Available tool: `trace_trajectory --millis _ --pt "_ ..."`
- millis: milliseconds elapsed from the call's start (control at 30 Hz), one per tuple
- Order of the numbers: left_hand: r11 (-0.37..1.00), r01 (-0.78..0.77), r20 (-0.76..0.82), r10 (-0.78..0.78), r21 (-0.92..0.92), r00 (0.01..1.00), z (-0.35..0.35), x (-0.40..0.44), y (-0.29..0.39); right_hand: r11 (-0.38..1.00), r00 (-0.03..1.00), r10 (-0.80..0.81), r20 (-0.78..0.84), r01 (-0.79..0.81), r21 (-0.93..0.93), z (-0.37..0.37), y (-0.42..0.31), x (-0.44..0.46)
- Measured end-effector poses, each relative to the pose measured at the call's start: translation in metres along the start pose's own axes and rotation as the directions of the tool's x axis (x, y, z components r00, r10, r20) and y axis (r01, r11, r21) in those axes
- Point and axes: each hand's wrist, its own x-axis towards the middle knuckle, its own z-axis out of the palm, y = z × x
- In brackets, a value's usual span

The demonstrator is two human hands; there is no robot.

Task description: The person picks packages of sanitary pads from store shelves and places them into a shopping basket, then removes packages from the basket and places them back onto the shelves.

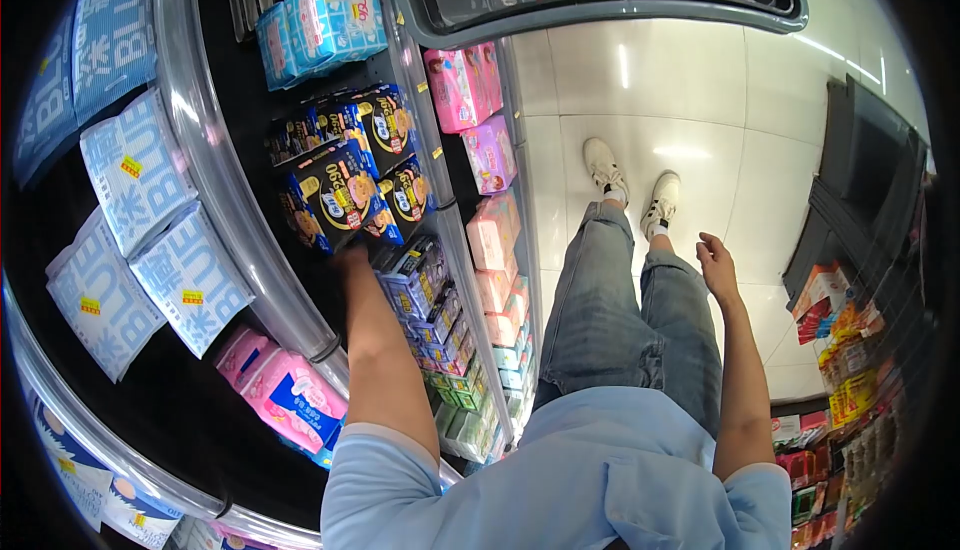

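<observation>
My left hand (350,258) reaches into the shelf on the left, right at the lower edge of a black and gold package marked 290 (335,190). Its fingers are lost in shadow and behind the package, so I cannot tell whether they grip it. More black and gold packs (388,122) stand directly behind and beside that one. Below them, close to my left wrist, sit stacked purple packs (415,275). My right hand (715,262) hangs over the floor beside my right leg, its fingers loosely bent and holding nothing.
A grey basket (600,12) stands at the top. Blue-and-white packs (140,170) and a pink pack (285,390) fill the left shelves. Pink packs (462,85) line the lower shelf edge. Another rack of small goods (850,380) rises on the right.
</observation>
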Motion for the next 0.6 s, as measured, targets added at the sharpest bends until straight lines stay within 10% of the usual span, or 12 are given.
trace_trajectory --millis 433,600 --pt "0.989 0.046 -0.219 -0.077 -0.144 0.973 0.024 -0.060 -0.004 0.992 0.998 0.050 -0.033 -0.053 -0.118 -0.006 0.005 -0.002" --pt "0.990 0.075 -0.059 -0.082 -0.119 0.995 -0.004 -0.034 -0.021 0.994 0.994 -0.046 -0.097 0.036 -0.102 -0.013 -0.023 0.009"
